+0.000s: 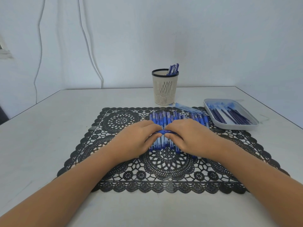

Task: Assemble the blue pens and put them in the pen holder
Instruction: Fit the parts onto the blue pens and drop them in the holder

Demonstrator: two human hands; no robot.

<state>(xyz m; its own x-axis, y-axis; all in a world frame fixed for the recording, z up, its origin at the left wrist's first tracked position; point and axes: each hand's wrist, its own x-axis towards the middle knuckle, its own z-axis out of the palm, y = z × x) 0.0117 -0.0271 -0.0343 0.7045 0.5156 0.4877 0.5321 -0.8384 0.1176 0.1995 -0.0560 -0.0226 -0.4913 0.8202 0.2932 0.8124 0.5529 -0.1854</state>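
Though its print unreadable, left hand (131,140) and right hand (193,138) both pinch one blue pen (164,132).

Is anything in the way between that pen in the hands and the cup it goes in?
Nothing visible blocks it. Only the row of loose pens lies flat on the mat between the held pen and the cup, low enough to lift over.

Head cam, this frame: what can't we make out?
Head view only:
- Held pen: the fingers of the left hand and right hand cover both ends, so its assembly state is unclear.
- Pen row: the hands hide its middle, so no count.
- Pen holder: its wall hides the stored pens below the rim.
- Tray: the refills are blurred and too small to count.
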